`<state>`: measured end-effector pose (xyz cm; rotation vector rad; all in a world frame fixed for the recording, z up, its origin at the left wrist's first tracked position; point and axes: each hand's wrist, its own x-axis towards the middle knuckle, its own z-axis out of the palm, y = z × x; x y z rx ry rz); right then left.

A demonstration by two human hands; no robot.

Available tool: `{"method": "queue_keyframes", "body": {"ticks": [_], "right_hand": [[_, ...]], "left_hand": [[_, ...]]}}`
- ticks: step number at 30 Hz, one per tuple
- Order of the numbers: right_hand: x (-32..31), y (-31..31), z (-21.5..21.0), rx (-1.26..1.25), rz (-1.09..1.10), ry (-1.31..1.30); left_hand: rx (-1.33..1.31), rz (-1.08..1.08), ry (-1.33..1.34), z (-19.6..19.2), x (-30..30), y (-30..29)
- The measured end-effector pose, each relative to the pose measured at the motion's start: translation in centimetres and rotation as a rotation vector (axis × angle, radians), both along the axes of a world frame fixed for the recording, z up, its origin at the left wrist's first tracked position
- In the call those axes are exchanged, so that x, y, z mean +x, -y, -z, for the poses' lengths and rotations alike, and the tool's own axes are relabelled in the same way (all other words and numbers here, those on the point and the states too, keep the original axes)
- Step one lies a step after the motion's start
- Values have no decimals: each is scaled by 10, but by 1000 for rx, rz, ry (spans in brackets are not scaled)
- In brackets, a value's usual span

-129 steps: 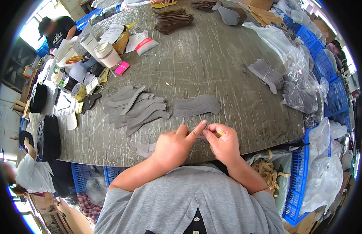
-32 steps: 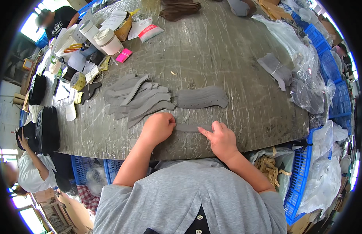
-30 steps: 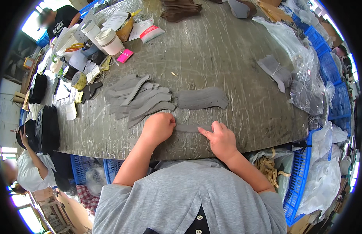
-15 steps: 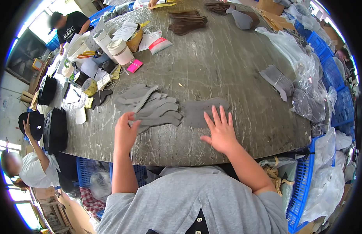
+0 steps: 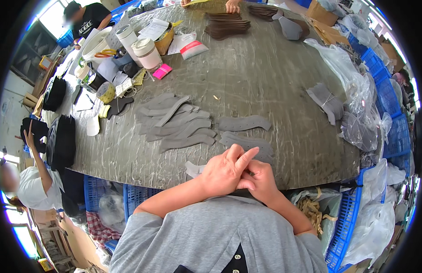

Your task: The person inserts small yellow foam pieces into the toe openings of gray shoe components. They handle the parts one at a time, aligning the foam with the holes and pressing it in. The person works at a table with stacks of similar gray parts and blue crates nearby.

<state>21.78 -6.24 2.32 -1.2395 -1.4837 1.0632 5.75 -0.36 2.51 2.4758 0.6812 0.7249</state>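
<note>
My left hand [image 5: 222,172] and my right hand [image 5: 262,178] meet close to my body, over the near table edge. The left hand's fingers are bent, its index pointing right across the right hand. A light grey curved cut piece [image 5: 192,169] shows past the left hand, its other part hidden behind that hand. The right hand's fingers are curled; what they pinch is hidden. Just beyond lie a grey curved strip [image 5: 244,123] with small holes and another grey holed piece [image 5: 254,144], partly covered by my fingers. Left of these is a loose pile of grey curved pieces [image 5: 179,120].
A tied grey bundle [image 5: 327,102] and clear plastic bags [image 5: 356,86] lie right. Brown stacked pieces [image 5: 227,26] lie far off, beside another person's hand [image 5: 232,6]. Jars [image 5: 147,53] and tools crowd the left. Blue crates [image 5: 349,223] stand beside the table.
Both hands have come together and back toward my body. A grey piece now shows by the left hand. Where the right hand lay flat, two grey pieces now lie apart.
</note>
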Motion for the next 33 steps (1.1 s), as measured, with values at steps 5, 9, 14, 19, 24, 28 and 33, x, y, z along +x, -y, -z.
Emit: {"method": "queue_keyframes", "body": {"ticks": [5,9,14,19,24,28,33], "right_hand": [[-2,-1,2,-57,-21,-44],[4,-1,8,-192,-65,-79],[1,-2,5,-123,-34,-74],[1,0,11,-54,20,-40],[1,1,13,-13,20,2],[0,0,9,52,7,83],[2,1,7,-43,-34,-22]], "left_hand": [[-36,19,-28,3,-3,3],[-81,59,-3,4,-5,2],[-114,52,43,6,-7,-1],[-119,46,49,7,-5,1],[-152,12,37,9,-6,1],[-163,-15,35,11,-5,2],[-233,12,64,12,-5,3]]}}
